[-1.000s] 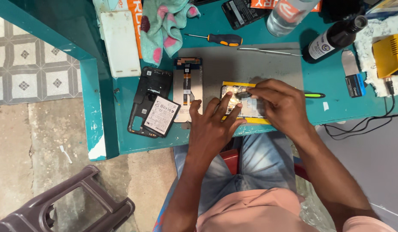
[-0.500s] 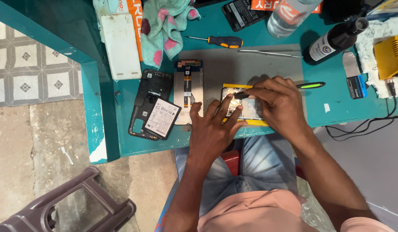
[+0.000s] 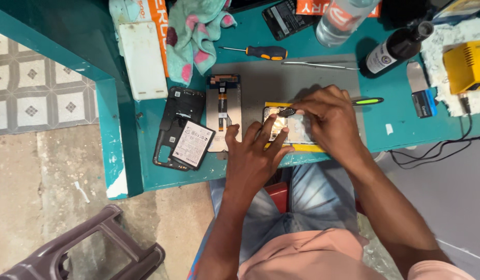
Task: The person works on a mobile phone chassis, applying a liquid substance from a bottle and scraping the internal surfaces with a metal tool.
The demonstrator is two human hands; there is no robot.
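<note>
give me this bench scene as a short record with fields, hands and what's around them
left hand: fingers spread, pressing on the opened phone body with yellow edges
right hand: pinching a dark thin tool against the phone body
work surface: grey mat on a teal table
left of hands: black phone back shell with a white-labelled flat battery on it
behind: orange-handled screwdriver, metal tweezers, dark bottle

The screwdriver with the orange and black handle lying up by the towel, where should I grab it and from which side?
Grip the screwdriver by its thick orange and black handle, coming down from above. It lies flat on the teal table, thin shaft pointing toward the towel, and the handle has open surface around it.
</note>
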